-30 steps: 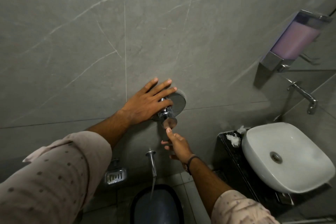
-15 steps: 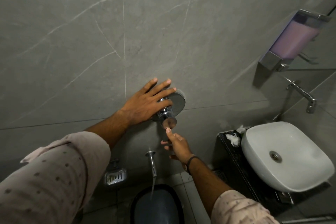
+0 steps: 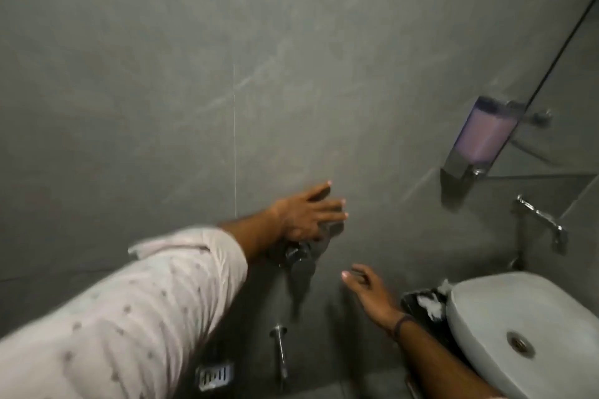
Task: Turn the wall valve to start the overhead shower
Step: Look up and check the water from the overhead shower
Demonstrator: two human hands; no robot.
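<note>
The chrome wall valve (image 3: 299, 261) sticks out of the grey tiled wall, blurred by motion. My left hand (image 3: 304, 214) lies over its round plate with fingers spread flat against the wall, covering the valve's upper part; it does not visibly grip the knob. My right hand (image 3: 368, 288) hangs to the right of and below the valve, fingers loosely apart, holding nothing and touching nothing. Below the valve a chrome spout (image 3: 279, 348) comes out of the wall. The overhead shower is out of view.
A white basin (image 3: 531, 327) sits on a dark counter at the lower right, with a chrome wall tap (image 3: 544, 220) above it. A soap dispenser with pink liquid (image 3: 483, 136) hangs beside a mirror edge. A floor drain grate (image 3: 214, 376) lies below left.
The camera has tilted up and the picture is blurred. My right hand has come off the valve's knob and moved right. My left hand stays over the valve plate.
</note>
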